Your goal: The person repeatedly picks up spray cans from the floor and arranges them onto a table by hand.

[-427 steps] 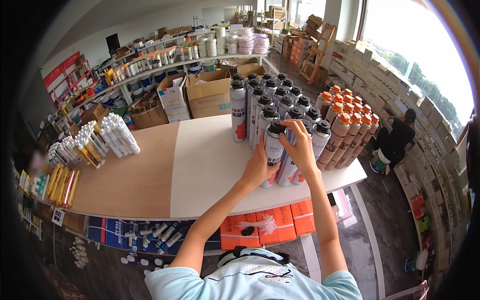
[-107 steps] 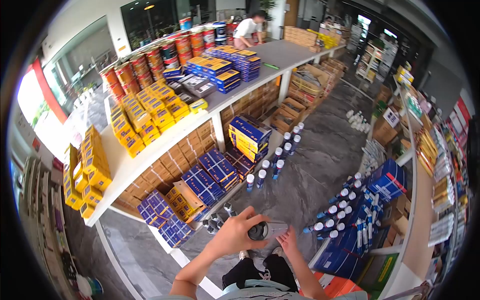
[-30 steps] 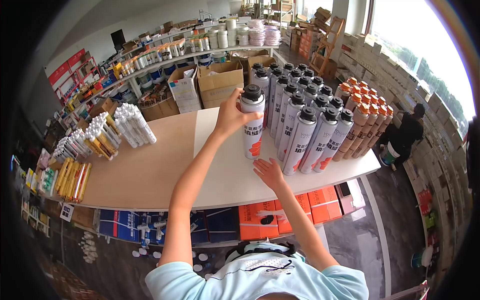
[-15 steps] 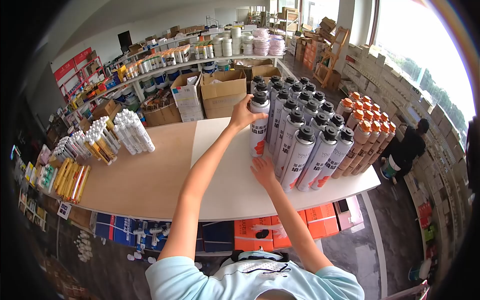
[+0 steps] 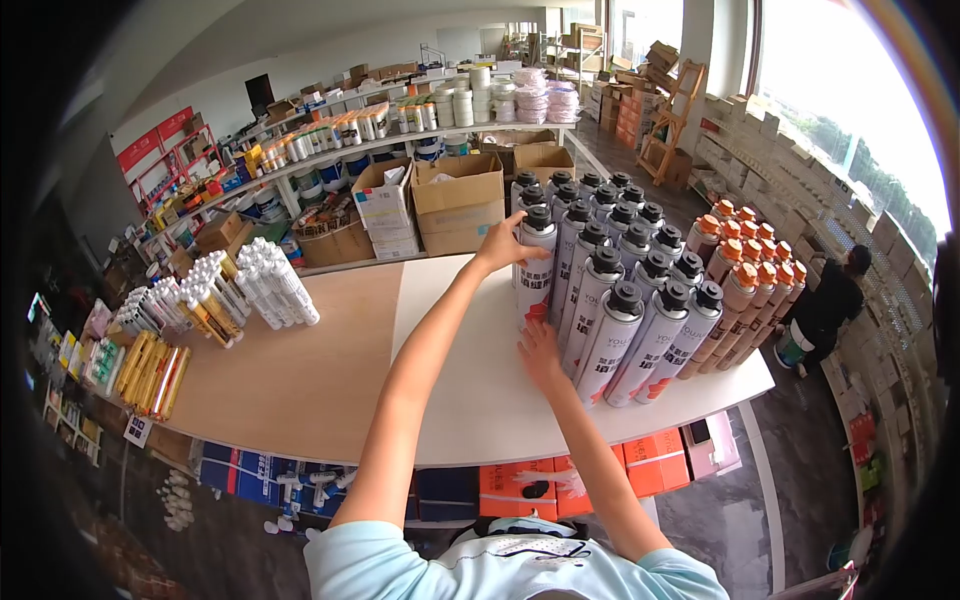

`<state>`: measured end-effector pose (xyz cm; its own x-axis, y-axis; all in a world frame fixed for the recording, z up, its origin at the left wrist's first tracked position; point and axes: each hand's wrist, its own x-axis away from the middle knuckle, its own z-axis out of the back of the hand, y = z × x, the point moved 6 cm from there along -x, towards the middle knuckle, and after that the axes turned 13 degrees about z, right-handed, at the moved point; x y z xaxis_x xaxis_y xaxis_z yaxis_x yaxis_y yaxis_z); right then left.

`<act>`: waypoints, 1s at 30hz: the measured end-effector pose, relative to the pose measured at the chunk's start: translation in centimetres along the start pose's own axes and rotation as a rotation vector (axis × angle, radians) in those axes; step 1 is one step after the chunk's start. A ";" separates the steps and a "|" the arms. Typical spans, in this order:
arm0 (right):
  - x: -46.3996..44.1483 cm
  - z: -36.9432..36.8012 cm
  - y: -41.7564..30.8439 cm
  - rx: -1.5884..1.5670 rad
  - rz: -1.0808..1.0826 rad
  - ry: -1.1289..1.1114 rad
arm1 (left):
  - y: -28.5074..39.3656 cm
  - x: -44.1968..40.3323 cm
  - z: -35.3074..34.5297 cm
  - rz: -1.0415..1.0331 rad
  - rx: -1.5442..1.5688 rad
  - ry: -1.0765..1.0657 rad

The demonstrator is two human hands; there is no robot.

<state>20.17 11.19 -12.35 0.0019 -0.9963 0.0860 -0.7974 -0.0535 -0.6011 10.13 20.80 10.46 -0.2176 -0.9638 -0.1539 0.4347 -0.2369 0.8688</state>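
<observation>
My left hand [image 5: 500,247] is closed around the upper part of a white foam can [image 5: 535,268] with a black cap, at the left edge of a block of similar cans [image 5: 612,340]. That can stands upright, beside its neighbours. Low down at its base is my right hand [image 5: 541,354], fingers stretched out and spread, close to the can's bottom and the row to its right. Whether those fingertips touch the can I cannot tell. The cans stand in tight rows on a pale table [image 5: 455,390].
Brown cans with orange caps [image 5: 740,290] stand right of the white ones. White tubes [image 5: 280,285] and yellow sausage packs [image 5: 152,373] occupy the table's left end. Cardboard boxes [image 5: 460,205] lie beyond the table. A person in black [image 5: 832,308] is by the right-hand shelves.
The view has shifted, so the whole scene sits lower and slightly right. My right hand has come a little nearer the held can's base. My left hand keeps its grip.
</observation>
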 end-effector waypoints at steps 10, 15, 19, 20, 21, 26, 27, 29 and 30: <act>-0.7 -0.1 -0.6 -0.072 0.033 0.006 | 0.9 -1.1 1.0 -0.065 -0.180 -0.001; -0.8 0.1 -0.7 -0.072 -0.018 0.064 | 1.8 -0.7 2.4 -0.033 -0.128 -0.178; -0.7 0.6 -0.5 -0.060 -0.036 0.094 | 2.2 -2.2 4.4 -0.080 -0.144 -0.173; -0.7 0.6 -0.4 -0.066 -0.048 0.110 | 2.3 -2.5 4.6 -0.109 -0.185 -0.154; -0.7 0.7 -0.3 -0.073 -0.060 0.125 | 2.2 -2.4 4.4 -0.105 -0.211 -0.162; -0.4 0.3 -0.2 -0.068 -0.050 0.124 | -0.2 -1.6 0.7 -0.097 -0.417 0.033; -0.2 0.2 -0.3 -0.058 -0.042 0.121 | 0.7 -0.3 0.3 -0.064 -0.321 0.025; -0.5 0.3 -0.1 -0.059 -0.044 0.118 | 1.6 1.0 -0.3 -0.035 -0.224 0.014; -0.5 0.3 -0.1 -0.059 -0.050 0.114 | 1.3 1.0 -0.4 -0.037 -0.237 0.074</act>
<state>20.44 11.65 -12.61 -0.0234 -0.9783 0.2060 -0.8322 -0.0951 -0.5463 10.81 19.43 11.29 -0.1759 -0.9583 -0.2252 0.6225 -0.2855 0.7287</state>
